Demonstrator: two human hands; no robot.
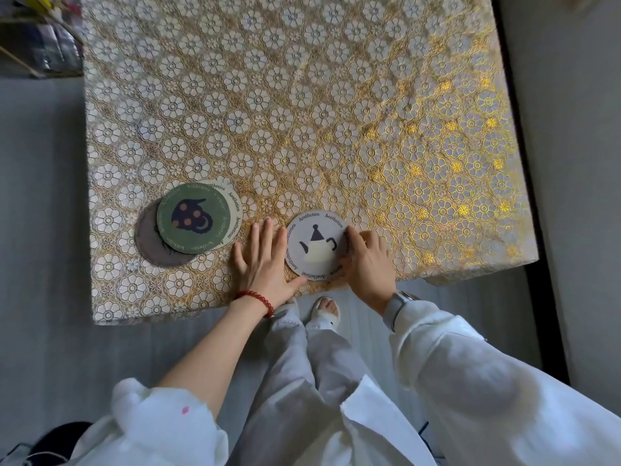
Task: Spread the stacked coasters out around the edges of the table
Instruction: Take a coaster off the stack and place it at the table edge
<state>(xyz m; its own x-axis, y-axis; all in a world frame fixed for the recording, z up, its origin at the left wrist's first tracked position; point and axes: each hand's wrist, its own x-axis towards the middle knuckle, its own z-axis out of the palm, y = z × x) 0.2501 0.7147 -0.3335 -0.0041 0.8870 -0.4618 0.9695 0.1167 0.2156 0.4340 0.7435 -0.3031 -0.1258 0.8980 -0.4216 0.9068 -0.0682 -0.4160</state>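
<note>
Tablecloth (302,95) floral; both hands (265,260) (368,264) flat, fingers spread, gripping nothing, flank teapot coaster (314,245); stack (191,223) half-hidden.

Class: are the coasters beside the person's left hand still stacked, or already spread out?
Still stacked. The green coaster lies on a cream coaster and a grey coaster, all overlapping; only the teapot coaster lies apart.

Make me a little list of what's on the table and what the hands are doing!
table: flowery gold tablecloth
pile: green coaster on top, a cream and a grey one under, fanned out
alone: teapot coaster, near edge
left hand: flat, thumb touching teapot coaster
right hand: fingers on teapot coaster's rim
</note>
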